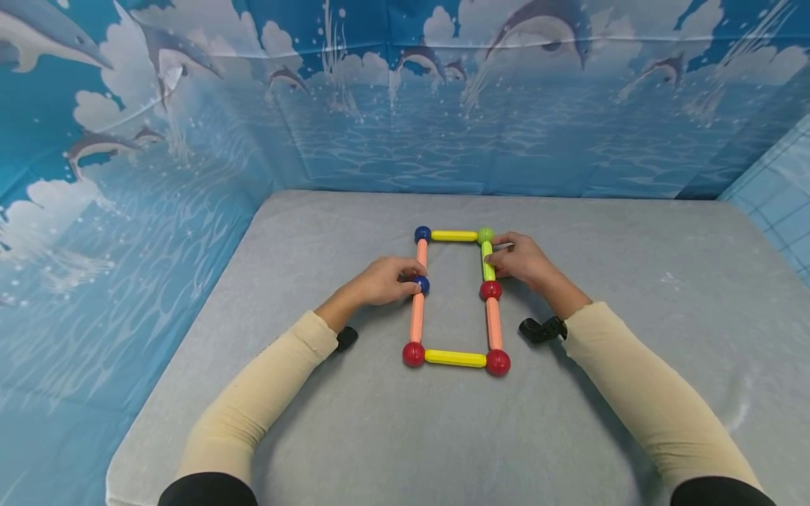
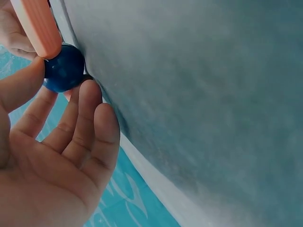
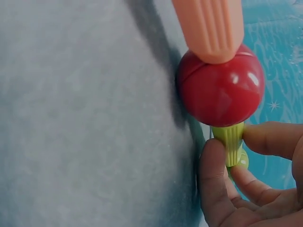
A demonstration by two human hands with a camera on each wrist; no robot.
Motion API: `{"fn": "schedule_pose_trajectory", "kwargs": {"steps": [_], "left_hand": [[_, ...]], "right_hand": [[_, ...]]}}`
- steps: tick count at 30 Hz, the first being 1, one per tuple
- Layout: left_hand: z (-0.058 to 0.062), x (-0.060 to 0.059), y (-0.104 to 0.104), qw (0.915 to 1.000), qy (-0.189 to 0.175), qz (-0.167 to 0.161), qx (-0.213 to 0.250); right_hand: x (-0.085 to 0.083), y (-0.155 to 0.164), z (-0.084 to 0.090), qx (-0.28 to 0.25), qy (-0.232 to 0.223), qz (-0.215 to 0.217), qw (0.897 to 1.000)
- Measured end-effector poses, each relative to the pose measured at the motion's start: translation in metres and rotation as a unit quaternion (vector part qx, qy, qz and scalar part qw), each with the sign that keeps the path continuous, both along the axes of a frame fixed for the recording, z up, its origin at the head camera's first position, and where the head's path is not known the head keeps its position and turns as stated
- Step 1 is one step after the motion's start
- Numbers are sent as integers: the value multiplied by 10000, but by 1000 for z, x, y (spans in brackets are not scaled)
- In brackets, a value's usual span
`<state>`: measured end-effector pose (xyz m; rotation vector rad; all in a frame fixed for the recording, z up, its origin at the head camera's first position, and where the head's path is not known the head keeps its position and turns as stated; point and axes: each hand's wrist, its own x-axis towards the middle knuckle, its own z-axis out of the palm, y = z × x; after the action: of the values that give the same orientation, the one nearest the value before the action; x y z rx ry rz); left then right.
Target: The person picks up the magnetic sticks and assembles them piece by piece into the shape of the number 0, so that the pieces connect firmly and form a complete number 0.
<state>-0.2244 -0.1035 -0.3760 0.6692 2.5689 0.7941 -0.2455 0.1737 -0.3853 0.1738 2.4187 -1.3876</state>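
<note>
A rectangular frame of coloured rods and balls lies on the grey table. My left hand (image 1: pixel 382 281) pinches the middle blue ball (image 2: pixel 64 71) on the left side, thumb and fingers on either side of it. Salmon rods (image 1: pixel 417 318) join that ball above and below. On the right side, my right hand (image 1: pixel 522 261) pinches the light green rod (image 3: pixel 231 137) between the green ball (image 1: pixel 485 235) and a red ball (image 3: pixel 222 87). Below that red ball runs another salmon rod (image 1: pixel 493 323).
Another blue ball (image 1: pixel 422 234) and a yellow rod (image 1: pixel 453 236) form the far side. A second yellow rod (image 1: pixel 455 358) joins two red balls (image 1: pixel 414 354) at the near side. Behind the grey table (image 1: pixel 354 436) hangs a blue dolphin-print curtain (image 1: pixel 392 140).
</note>
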Motion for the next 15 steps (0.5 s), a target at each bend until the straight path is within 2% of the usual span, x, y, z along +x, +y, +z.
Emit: {"fn": "schedule_pose_trajectory", "kwargs": {"steps": [10,15], "left_hand": [[2,0,3,10000,-28,70,-16],[1,1,4,9999,-26,100,-43]], "right_hand": [[0,0,-1,118,101,-189,9997],[-1,0,-1,189,86,-140,9997]]}}
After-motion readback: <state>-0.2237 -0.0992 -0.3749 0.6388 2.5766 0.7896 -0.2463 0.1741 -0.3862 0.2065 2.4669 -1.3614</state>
